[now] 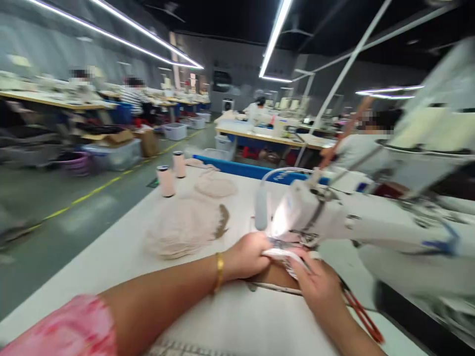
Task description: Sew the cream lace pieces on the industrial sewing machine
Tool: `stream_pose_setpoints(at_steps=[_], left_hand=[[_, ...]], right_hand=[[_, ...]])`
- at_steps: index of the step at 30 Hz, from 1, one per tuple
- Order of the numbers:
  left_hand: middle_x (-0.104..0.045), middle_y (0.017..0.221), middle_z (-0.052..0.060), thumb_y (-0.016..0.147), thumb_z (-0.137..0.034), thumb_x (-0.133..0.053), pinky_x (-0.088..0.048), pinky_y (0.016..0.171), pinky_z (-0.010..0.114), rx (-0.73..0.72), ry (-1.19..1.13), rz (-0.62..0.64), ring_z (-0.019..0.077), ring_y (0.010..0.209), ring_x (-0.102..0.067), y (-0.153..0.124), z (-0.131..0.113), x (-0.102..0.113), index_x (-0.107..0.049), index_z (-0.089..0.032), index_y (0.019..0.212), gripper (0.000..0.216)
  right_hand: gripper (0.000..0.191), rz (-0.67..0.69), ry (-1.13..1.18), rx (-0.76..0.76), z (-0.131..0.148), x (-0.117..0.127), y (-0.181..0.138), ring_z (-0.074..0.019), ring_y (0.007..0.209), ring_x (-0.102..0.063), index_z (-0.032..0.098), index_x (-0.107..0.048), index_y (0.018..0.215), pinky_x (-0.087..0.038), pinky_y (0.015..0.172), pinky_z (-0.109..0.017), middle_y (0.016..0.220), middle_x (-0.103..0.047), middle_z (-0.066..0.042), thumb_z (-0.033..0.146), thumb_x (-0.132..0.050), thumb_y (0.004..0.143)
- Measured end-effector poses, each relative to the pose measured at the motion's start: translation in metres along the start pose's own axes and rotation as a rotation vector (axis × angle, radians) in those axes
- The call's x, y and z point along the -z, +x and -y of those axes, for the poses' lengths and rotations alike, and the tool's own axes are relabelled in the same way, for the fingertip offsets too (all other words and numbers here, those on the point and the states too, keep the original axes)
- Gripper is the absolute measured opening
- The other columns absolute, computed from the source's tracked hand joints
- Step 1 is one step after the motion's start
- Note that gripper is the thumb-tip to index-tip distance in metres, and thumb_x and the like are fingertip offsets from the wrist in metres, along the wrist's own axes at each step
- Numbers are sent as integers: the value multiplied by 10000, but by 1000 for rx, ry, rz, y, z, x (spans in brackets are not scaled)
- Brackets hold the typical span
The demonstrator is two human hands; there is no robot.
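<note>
Both hands are at the front of a white sewing machine [334,215], close to its lit needle area. My left hand [249,254], with a yellow bangle at the wrist, is closed on one end of a small white piece of fabric [284,254]. The other end of the fabric is pinched between the thumb and fingers of my right hand [315,277]. Under the hands lies a brown surface with a pale edge, blurred. Left of the machine, a stack of pale pink fabric pieces [185,225] lies on the white table [111,267].
Two pink thread cones [166,182] stand at the table's far left. Red-handled scissors or snips [365,319] lie right of my right hand. A blue strip [230,167] runs along the back edge. Several people sit at other machines; thread cones [419,126] rise at the right.
</note>
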State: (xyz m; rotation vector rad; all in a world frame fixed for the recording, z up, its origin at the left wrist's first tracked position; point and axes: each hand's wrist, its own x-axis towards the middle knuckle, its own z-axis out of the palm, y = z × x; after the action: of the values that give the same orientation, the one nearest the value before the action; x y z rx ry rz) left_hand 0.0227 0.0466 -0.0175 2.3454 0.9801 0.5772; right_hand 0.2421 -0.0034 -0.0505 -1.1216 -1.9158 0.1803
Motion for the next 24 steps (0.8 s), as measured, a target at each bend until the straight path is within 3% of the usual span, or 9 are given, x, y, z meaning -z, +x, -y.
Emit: stream_pose_setpoints(at_steps=[4, 9, 15, 22, 24], left_hand=[[-685, 814, 18, 805, -180, -526, -494, 791, 288, 5, -122, 28, 204, 858, -636, 9, 12, 2, -587, -194, 687, 134], [-650, 820, 2, 813, -266, -570, -490, 678, 261, 134, -211, 83, 190, 774, -641, 7, 7, 8, -562, -194, 674, 156], [-614, 888, 9, 778, -361, -661, -491, 748, 277, 207, -236, 89, 205, 848, -627, 7, 5, 8, -550, -195, 670, 227], [-628, 902, 6, 884, -358, -590, -479, 747, 257, 76, -325, 55, 177, 837, -592, 0, 4, 6, -566, -190, 697, 253], [-638, 889, 0, 911, -314, -578, -473, 725, 242, 43, -318, 60, 164, 821, -599, -2, 3, 5, -617, -187, 717, 235]], right_hand=[[299, -59, 78, -117, -1, -11, 15, -232, 778, -730, 214, -743, 968, -577, 747, -332, 863, -760, -69, 386, -524, 1077], [284, -70, 79, -132, 5, -12, 18, -184, 730, -678, 215, -702, 888, -540, 713, -290, 799, -713, -25, 358, -532, 1064], [254, -68, 130, -129, 6, -9, 17, -174, 739, -671, 218, -694, 907, -533, 710, -279, 819, -711, -21, 348, -541, 1061], [261, 9, 75, -62, 8, 0, 15, -189, 774, -649, 234, -654, 900, -513, 750, -299, 812, -692, -13, 287, -489, 1095], [152, 96, 30, 12, 7, 3, 13, -207, 850, -648, 237, -654, 998, -503, 798, -320, 894, -725, -19, 289, -540, 1083]])
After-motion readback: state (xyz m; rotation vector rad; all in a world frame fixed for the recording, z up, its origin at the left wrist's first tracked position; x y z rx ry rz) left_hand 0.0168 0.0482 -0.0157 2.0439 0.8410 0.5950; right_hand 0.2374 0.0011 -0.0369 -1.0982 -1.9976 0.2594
